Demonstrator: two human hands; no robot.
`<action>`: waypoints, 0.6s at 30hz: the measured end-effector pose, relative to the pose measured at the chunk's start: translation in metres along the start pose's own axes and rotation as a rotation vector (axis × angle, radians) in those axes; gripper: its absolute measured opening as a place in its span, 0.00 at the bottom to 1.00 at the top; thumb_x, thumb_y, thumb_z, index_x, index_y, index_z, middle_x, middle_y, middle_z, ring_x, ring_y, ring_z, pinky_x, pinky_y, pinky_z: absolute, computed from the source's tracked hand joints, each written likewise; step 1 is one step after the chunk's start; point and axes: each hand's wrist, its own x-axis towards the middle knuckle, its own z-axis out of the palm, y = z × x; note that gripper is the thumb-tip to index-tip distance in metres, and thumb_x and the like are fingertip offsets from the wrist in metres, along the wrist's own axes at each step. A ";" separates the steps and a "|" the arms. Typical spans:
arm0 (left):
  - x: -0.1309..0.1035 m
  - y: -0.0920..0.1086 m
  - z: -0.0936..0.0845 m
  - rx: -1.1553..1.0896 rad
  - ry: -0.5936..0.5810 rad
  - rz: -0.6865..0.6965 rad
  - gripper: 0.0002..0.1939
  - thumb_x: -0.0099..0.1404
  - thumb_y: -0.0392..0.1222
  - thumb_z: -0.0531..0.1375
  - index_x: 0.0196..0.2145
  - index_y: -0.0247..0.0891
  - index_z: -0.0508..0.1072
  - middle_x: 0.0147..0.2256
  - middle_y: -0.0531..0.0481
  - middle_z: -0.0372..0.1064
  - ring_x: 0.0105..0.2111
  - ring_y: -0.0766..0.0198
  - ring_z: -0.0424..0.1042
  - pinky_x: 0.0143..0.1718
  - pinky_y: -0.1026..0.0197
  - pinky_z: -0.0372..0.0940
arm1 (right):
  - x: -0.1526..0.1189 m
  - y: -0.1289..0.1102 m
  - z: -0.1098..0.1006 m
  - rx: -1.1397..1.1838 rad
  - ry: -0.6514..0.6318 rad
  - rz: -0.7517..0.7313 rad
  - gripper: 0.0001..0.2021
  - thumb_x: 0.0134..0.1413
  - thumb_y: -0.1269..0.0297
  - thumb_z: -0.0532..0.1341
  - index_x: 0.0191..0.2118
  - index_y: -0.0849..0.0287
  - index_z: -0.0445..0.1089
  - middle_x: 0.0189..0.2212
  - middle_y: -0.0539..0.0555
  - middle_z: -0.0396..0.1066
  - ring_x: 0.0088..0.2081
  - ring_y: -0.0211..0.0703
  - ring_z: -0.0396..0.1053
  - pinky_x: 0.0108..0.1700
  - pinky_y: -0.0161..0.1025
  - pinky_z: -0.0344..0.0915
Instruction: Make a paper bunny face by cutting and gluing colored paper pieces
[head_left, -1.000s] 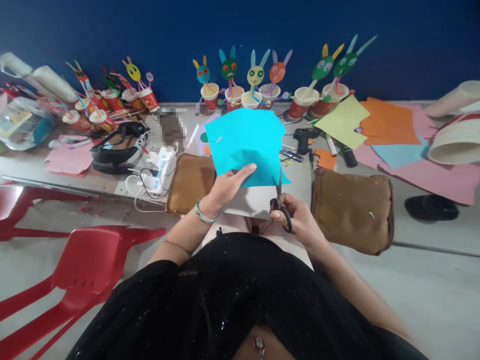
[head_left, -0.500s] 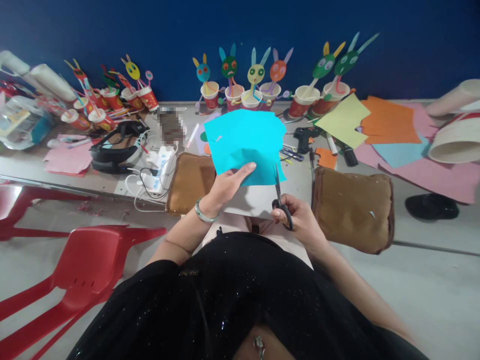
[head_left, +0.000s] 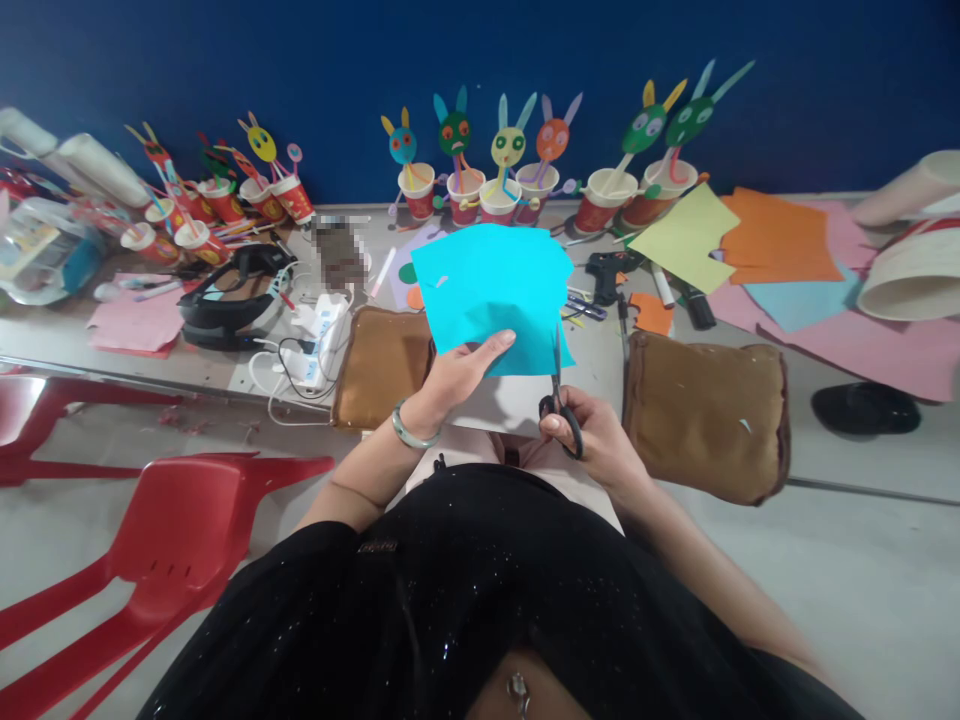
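Note:
A bright blue sheet of paper (head_left: 487, 275) is held over the table edge by my left hand (head_left: 471, 370), thumb on top and the other fingers hidden beneath. Its right edge is uneven, and a small slit shows near the upper left. My right hand (head_left: 596, 435) grips black-handled scissors (head_left: 556, 385), fingers wrapped around the handles. The blades point away from me and lie at the sheet's lower right edge. In front of me, part of a white surface (head_left: 499, 405) shows below the paper.
Brown cushions (head_left: 705, 420) flank me, one (head_left: 382, 365) on the left. Paper cups (head_left: 501, 200) with rabbit-faced figures line the blue wall. A glue gun (head_left: 606, 275), coloured paper (head_left: 780, 240), a power strip (head_left: 322, 340) and a black headset (head_left: 236, 295) lie around. A red chair (head_left: 180, 520) stands left.
The paper has shifted very slightly right and toward me with my left hand. The scissors have turned a little, their blades now closer together at the sheet's edge.

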 end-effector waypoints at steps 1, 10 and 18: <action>-0.001 0.001 0.000 0.031 0.006 -0.013 0.22 0.67 0.45 0.73 0.18 0.41 0.75 0.20 0.57 0.64 0.27 0.69 0.64 0.34 0.63 0.60 | 0.000 0.000 0.000 -0.002 -0.001 -0.002 0.36 0.33 0.26 0.78 0.27 0.54 0.67 0.19 0.50 0.70 0.22 0.38 0.66 0.24 0.36 0.66; -0.003 -0.001 0.003 0.089 0.013 -0.086 0.23 0.65 0.48 0.75 0.17 0.41 0.75 0.21 0.56 0.66 0.27 0.70 0.63 0.34 0.63 0.59 | -0.001 0.000 0.002 0.016 0.034 0.005 0.37 0.34 0.24 0.77 0.27 0.54 0.66 0.19 0.48 0.68 0.22 0.37 0.64 0.24 0.36 0.66; -0.001 -0.007 0.001 0.115 0.015 -0.078 0.19 0.65 0.52 0.74 0.22 0.42 0.79 0.25 0.56 0.71 0.30 0.69 0.66 0.38 0.63 0.62 | 0.000 0.001 0.005 0.021 0.063 0.000 0.37 0.34 0.25 0.77 0.25 0.54 0.66 0.17 0.48 0.69 0.20 0.37 0.64 0.24 0.36 0.64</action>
